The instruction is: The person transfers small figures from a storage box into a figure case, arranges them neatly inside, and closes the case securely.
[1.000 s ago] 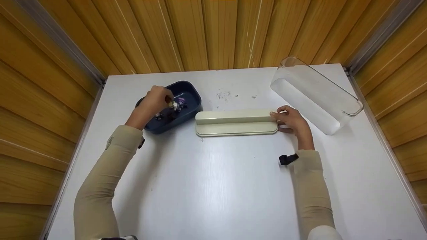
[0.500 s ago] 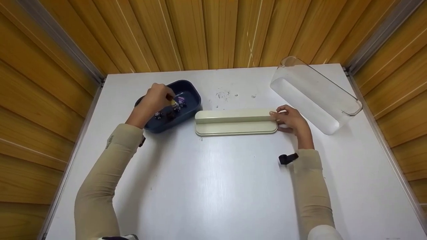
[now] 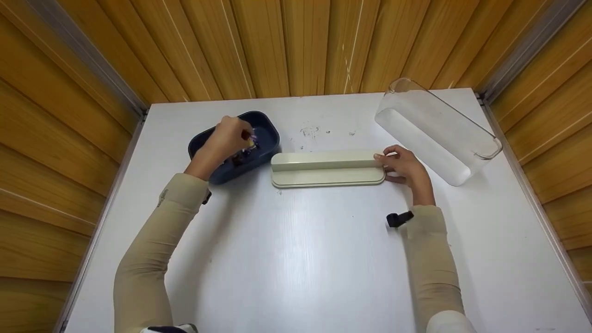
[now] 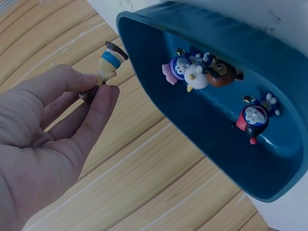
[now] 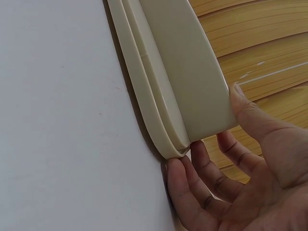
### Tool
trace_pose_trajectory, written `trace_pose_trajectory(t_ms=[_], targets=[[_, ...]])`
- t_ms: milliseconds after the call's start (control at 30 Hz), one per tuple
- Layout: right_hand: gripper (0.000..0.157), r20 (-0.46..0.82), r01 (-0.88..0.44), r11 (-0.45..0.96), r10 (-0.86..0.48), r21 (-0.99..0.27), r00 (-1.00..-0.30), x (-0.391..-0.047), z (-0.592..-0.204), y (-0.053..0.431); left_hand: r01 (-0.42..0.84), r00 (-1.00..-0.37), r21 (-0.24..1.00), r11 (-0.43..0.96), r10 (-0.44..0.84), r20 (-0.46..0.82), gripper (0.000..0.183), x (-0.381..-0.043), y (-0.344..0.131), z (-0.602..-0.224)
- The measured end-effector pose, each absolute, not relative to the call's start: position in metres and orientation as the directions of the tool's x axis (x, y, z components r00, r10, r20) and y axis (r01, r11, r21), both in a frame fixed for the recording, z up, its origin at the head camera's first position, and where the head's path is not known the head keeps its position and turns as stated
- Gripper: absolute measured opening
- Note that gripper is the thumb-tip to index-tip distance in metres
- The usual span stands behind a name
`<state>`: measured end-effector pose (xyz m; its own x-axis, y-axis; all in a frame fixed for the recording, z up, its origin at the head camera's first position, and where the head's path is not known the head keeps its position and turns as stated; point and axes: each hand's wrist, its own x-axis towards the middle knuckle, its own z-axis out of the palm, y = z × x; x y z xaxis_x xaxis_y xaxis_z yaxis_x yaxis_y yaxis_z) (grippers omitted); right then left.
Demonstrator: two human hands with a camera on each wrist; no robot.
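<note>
Thumb and fingertips of my left hand (image 3: 225, 138) pinch a small toy figurine (image 4: 109, 62) with a pale yellow body, a blue band and brown ends. The hand is over the dark blue tub (image 4: 262, 36) in the head view. In the tub lie several more figurines: a pink-and-blue one (image 4: 180, 69), a white one (image 4: 196, 78), a brown one (image 4: 222, 73), and a red-and-black one (image 4: 254, 119) apart from them. My right hand (image 3: 407, 170) holds the right end of a cream stepped stand (image 3: 326, 177), thumb on its raised step and fingers at the end.
A long clear box (image 3: 439, 120) lies tilted at the back right of the white table (image 3: 296, 259), behind my right hand. Wood-patterned walls (image 3: 303, 51) enclose the table at the back and sides. Small dark marks (image 3: 310, 132) spot the tabletop behind the stand.
My left hand has moved slightly right over the tub, with the figurine between its fingers. The right hand and the stand have stayed in place.
</note>
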<state>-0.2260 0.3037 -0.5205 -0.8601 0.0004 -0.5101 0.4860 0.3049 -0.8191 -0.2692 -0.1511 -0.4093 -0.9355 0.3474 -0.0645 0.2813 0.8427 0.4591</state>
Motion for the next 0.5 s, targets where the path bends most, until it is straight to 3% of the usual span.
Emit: trace_pose_trajectory(t_ms=[500], targets=[[0.055, -0.513, 0.486, 0.307, -0.007, -0.818, -0.859, -0.226, -0.519, 0.303, 0.277, -0.931, 0.443, 0.852, 0.352, -0.095, 0.019, -0.257, -0.138, -0.416]])
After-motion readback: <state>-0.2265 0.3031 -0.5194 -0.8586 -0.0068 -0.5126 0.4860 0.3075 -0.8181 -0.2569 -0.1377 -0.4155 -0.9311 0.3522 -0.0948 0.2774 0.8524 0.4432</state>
